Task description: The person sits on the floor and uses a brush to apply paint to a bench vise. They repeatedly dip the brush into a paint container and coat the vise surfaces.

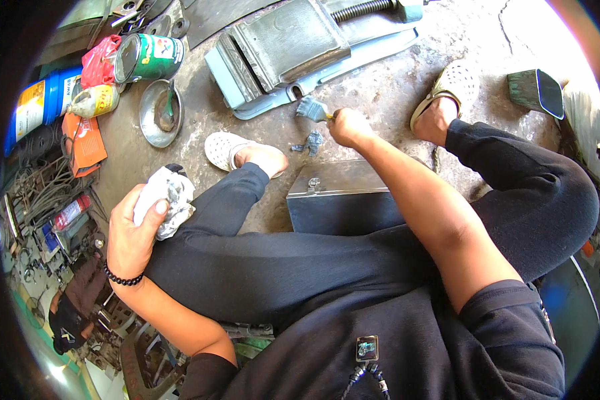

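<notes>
My right hand (351, 128) is closed round the handle of a paintbrush (311, 108) with blue-grey bristles. The bristles are close to the lower edge of a large machine vise (280, 50), painted light blue with a bare dark metal top; whether they touch it I cannot tell. In my left hand (128, 230) is a crumpled white rag (167, 203) with dark smudges, held above my left thigh. Below the brush, a small blue-grey scrap of cloth (308, 143) lies on the floor.
A metal toolbox (340, 200) stands between my legs. To the left are a round metal dish (160, 133) with a green-handled tool in it, a green paint can (150, 58), a blue bucket (43, 103) and an orange box (85, 143). An open green container (535, 92) is at right.
</notes>
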Tool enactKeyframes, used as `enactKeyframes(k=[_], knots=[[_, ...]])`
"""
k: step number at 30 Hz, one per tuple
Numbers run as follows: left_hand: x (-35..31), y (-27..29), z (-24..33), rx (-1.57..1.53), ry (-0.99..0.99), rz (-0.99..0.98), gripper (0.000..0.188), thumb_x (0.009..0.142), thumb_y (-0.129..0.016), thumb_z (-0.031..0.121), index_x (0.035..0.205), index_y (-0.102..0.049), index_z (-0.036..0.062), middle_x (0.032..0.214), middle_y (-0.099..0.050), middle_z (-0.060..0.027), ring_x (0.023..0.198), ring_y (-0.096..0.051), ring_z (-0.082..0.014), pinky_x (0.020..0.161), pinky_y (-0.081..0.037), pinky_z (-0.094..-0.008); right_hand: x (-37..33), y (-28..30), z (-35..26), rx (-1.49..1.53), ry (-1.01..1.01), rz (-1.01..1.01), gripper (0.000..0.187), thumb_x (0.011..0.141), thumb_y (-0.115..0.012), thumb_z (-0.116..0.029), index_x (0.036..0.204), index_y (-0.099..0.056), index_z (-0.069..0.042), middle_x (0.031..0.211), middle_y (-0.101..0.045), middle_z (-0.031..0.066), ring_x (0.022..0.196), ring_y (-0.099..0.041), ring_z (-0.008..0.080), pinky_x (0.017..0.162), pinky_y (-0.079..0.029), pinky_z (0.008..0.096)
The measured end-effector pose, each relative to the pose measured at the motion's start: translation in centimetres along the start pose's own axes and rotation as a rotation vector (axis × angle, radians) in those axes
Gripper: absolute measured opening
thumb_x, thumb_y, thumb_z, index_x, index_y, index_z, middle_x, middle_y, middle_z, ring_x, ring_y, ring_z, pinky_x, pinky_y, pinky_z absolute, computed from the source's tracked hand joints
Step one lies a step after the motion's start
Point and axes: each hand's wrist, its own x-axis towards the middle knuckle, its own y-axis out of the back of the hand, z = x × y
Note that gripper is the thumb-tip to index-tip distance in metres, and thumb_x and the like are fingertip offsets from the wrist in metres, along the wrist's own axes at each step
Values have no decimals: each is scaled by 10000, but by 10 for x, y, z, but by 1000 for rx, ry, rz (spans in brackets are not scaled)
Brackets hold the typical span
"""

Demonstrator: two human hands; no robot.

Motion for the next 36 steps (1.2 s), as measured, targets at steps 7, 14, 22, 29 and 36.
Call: enactKeyframes(k=[7,14,22,29,36], knots=[[-3,0,-6,-14,0,14,413,894,-680,372,951,-601,-29,794,-602,-66,754,-536,-141,725,-454,-293,3,14,1,9,-25,51,320,889,-611,-295,1001,-699,-8,1001,-690,238,987,-662,384,876,-522,432],[-5,-1,-12,-50,1,16,405,897,-677,362,958,-601,-32,799,-602,-61,760,-532,-134,732,-452,-289,-1,-4,-7,-46,68,-30,341,887,-598,-305,972,-701,9,980,-682,256,969,-657,409,875,-516,454],[-13,-2,-19,-69,18,33,378,905,-675,338,972,-613,-28,815,-608,-45,775,-532,-117,740,-452,-282,-17,-20,-25,-79,111,-130,319,880,-595,-273,969,-706,12,1003,-672,276,978,-659,406,875,-521,448],[-27,0,-31,-82,38,38,391,902,-684,352,979,-619,-25,828,-622,-41,794,-546,-112,754,-456,-277,-12,-26,-47,-96,88,-90,244,844,-591,-177,964,-727,-13,1015,-689,249,1007,-680,339,861,-543,393],[-39,-1,-45,-159,38,75,389,902,-687,347,988,-623,-27,837,-636,-52,796,-556,-106,755,-462,-276,-4,-36,-50,-39,60,-6,254,848,-604,-185,962,-711,16,1015,-689,255,995,-679,367,860,-548,402]])
